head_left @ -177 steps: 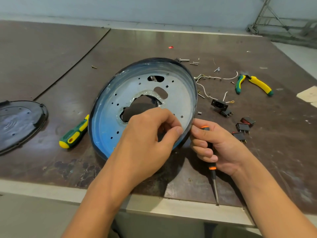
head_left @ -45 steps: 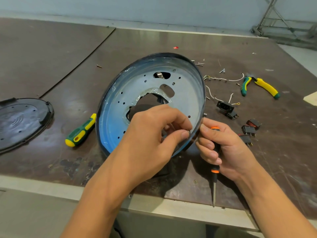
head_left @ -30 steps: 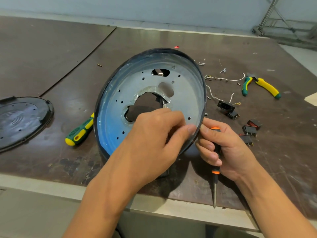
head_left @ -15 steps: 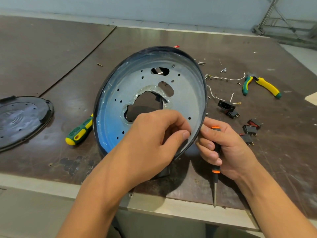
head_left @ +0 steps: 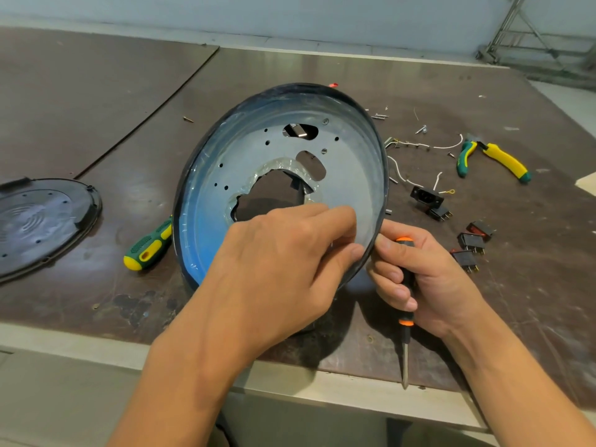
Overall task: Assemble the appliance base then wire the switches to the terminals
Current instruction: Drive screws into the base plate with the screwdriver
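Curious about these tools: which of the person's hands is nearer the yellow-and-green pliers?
Right. The right hand, gripping a screwdriver, is closer to the table's front edge than the pliers and a little to their left; the left hand is farther left, inside the tilted metal base.

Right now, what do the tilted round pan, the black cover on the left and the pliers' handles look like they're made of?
The base pan: seemingly sheet metal, dull grey, with punched holes and a thin rim; a clear bluish film, probably plastic, wrinkles over it. The black cover: likely moulded plastic, matte, with raised ripples. The pliers handles: probably rubbery plastic, yellow and green.
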`<act>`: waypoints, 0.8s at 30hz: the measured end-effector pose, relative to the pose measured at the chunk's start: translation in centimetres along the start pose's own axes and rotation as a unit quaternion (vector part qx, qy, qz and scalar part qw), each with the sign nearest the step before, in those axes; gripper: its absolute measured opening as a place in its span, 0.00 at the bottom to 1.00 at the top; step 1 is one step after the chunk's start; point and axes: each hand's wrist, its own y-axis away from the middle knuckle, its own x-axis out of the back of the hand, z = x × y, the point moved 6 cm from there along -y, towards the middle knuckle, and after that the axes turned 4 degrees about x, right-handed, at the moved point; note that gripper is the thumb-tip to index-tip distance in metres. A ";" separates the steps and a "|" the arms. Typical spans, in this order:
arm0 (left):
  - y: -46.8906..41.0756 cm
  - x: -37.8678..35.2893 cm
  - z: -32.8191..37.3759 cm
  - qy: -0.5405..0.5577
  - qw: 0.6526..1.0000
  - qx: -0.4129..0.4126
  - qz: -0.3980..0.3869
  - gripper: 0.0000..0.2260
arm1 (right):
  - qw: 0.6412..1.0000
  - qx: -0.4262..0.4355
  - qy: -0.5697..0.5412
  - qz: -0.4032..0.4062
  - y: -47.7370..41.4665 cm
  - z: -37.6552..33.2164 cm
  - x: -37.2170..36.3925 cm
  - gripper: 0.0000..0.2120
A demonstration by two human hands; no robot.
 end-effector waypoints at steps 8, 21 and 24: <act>-0.3 -0.3 -2.0 0.186 0.982 0.047 0.001 0.06 | 1.000 0.002 0.004 0.013 0.1 -0.1 -0.2 0.20; -0.4 0.0 -2.1 0.192 0.980 0.041 0.028 0.16 | 0.999 0.015 0.021 0.045 -0.2 -0.2 0.1 0.21; -0.3 -0.4 -1.6 0.125 0.992 0.036 0.002 0.21 | 0.997 0.024 0.016 0.069 -0.3 -0.3 0.2 0.19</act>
